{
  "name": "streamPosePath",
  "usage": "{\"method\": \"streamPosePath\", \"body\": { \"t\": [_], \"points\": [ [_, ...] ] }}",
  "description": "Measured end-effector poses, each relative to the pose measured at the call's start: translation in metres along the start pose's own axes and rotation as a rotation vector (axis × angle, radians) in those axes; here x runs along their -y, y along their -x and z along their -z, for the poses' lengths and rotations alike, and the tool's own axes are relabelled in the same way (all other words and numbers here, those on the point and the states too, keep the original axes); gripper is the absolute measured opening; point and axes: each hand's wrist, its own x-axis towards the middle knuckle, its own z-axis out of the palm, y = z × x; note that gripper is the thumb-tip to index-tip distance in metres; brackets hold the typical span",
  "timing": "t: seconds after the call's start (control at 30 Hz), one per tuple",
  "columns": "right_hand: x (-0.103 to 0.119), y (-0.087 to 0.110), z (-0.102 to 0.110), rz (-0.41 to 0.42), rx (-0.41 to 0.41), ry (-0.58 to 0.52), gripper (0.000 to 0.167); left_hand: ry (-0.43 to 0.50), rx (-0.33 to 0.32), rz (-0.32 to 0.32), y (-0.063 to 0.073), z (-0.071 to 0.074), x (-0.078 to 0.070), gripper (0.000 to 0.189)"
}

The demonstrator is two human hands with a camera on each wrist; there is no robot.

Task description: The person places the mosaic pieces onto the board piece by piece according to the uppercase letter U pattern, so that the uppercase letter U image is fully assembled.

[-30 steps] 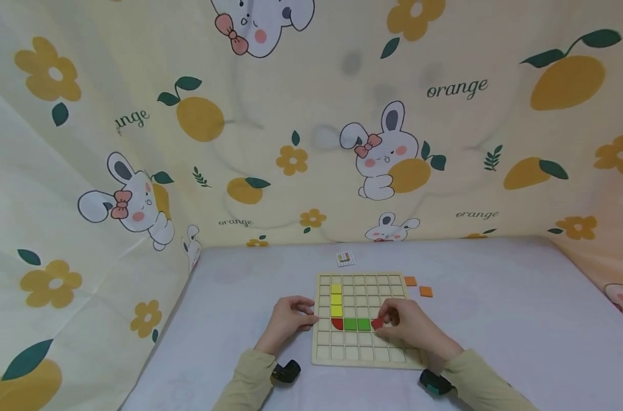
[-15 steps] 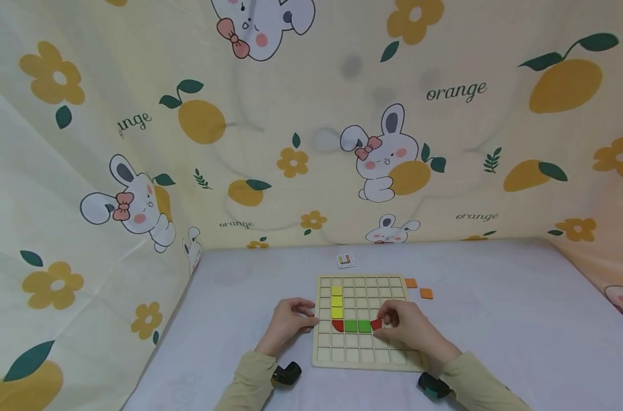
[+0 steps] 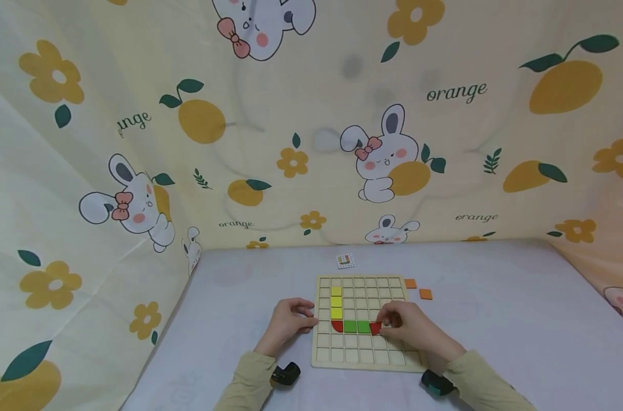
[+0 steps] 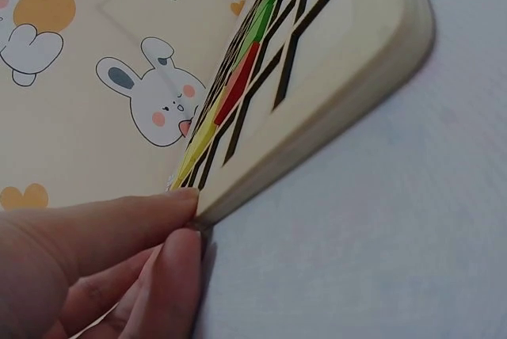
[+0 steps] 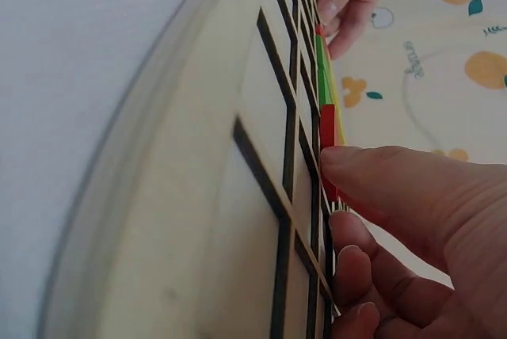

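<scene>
A wooden grid board (image 3: 365, 354) lies on the table in the head view. Its left edge is gripped by my left hand (image 3: 289, 321), thumb at the rim and the other fingers curled in beside it, as the left wrist view also shows. My right hand (image 3: 411, 326) pinches a red tile (image 3: 375, 328) between thumb and fingers, at the right end of two green tiles (image 3: 356, 326). That red tile sits slightly crooked and stands above the grid in the right wrist view. Another red tile (image 3: 337, 326), with one rounded corner, joins the green row to a column of yellow tiles (image 3: 336, 302).
Two orange tiles, one by the board's upper right corner (image 3: 410, 283) and one farther right (image 3: 426, 294), lie on the table. Behind the board is a small pattern card (image 3: 345, 261). A patterned cloth (image 3: 301, 188) hangs at the back and sides.
The red tile in my right hand has turned and shifted slightly left and down, closer to the green row. My left hand stays at the board's edge.
</scene>
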Motion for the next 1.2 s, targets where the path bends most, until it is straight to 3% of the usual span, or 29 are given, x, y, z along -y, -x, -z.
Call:
{"method": "streamPosePath", "body": {
  "t": [0.47, 0.77, 1.2],
  "points": [
    [0.0035, -0.0013, -0.0021, 0.047, 0.036, 0.022, 0.022, 0.003, -0.008, 0.009, 0.0014, -0.0001, -0.0027, 0.037],
    [0.0074, -0.0027, -0.0013, 0.006, 0.027, 0.015, 0.020, 0.010, -0.004, 0.004, 0.0005, 0.0000, -0.0012, 0.036],
    [0.0046, -0.0034, -0.0021, 0.020, 0.033, -0.012, 0.019, -0.004, -0.012, 0.013, 0.0014, -0.0004, -0.0010, 0.037]
  ]
}}
